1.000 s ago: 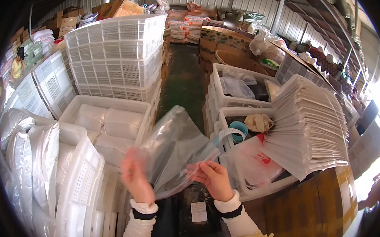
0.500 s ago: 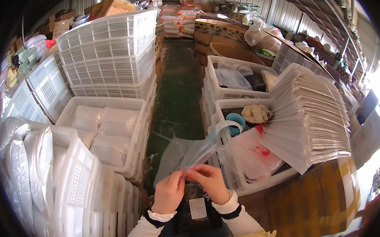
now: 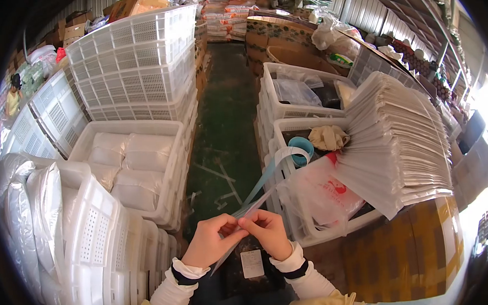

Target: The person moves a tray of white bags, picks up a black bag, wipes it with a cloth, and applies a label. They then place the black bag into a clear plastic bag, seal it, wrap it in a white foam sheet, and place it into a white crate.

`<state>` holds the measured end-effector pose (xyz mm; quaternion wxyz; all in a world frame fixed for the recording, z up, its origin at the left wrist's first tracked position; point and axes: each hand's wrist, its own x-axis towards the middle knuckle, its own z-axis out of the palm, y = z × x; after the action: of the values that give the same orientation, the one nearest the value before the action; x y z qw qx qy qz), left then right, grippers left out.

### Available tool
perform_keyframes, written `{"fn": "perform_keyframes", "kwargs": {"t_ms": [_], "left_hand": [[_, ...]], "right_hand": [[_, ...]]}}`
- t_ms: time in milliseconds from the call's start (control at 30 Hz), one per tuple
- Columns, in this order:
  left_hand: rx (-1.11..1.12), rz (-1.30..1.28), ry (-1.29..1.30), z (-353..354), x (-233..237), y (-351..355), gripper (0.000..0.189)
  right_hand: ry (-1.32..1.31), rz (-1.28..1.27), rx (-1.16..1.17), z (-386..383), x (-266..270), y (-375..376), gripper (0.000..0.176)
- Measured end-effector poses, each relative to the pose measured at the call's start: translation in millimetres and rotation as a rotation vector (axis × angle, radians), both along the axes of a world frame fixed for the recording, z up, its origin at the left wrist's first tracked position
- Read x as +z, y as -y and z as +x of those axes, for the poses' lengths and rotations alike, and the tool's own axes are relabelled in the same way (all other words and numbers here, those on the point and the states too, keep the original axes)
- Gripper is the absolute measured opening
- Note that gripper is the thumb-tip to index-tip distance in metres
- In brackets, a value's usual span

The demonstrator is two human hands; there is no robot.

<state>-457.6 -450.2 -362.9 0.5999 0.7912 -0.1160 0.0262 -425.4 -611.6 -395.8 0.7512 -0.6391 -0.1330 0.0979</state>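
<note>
A thin clear plastic bag point(image 3: 259, 203), seen nearly edge-on, runs between my two hands above the aisle floor. My left hand point(image 3: 211, 241) pinches it, fingers curled, and part of it hangs below that hand. My right hand point(image 3: 269, 232) pinches the same plastic close beside the left, thumb and forefinger together. Just beyond the hands, a pale blue translucent strip point(image 3: 264, 179) slopes up and loops over toward a light-blue ring-shaped roll point(image 3: 300, 149) in the right-hand crate. Where the strip's lower end meets the bag I cannot make out.
On the right, a white crate point(image 3: 309, 238) holds a red-printed plastic bag point(image 3: 326, 195) and a cloth bundle point(image 3: 329, 138). A thick fanned stack of white bags point(image 3: 398, 144) leans there. On the left, crates point(image 3: 186, 155) hold filled silvery packs point(image 3: 138, 185). A taped carton point(image 3: 398, 255) stands near right.
The clear bag, spread out beyond my hands before, has turned edge-on and swung down toward me. My left hand has moved slightly left and rotated. The view has shifted a little.
</note>
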Motion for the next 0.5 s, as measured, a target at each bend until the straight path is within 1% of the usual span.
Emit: {"fn": "perform_keyframes", "kwargs": {"t_ms": [100,200,300,367,400,467,500], "left_hand": [[-0.051,-0.021,-0.082,5.1,-11.6,-5.8,0.017],[-0.059,0.115,0.04,7.1,-2.6,-5.7,0.014],[-0.051,0.116,0.066,7.9,-5.2,-3.1,0.012],[0.0,0.149,0.124,7.6,-11.3,-1.9,0.009],[0.025,0.165,0.153,8.2,-14.8,-1.4,0.009],[0.192,0.227,0.284,11.9,-20.2,-2.6,0.008],[0.275,0.258,0.35,14.8,-23.7,-4.9,0.008]], "right_hand": [[-0.011,0.012,0.06,1.8,-2.4,4.4,0.011],[-0.025,0.023,0.124,4.6,-7.0,8.8,0.012],[-0.013,-0.02,0.148,5.7,-13.2,11.3,0.013],[-0.021,-0.047,0.148,5.7,-11.0,10.0,0.013],[0.003,-0.1,0.13,6.6,-11.4,10.4,0.013],[0.052,-0.205,0.096,8.5,-12.7,11.2,0.013],[0.069,-0.241,0.039,7.9,-11.0,13.6,0.013]]}}
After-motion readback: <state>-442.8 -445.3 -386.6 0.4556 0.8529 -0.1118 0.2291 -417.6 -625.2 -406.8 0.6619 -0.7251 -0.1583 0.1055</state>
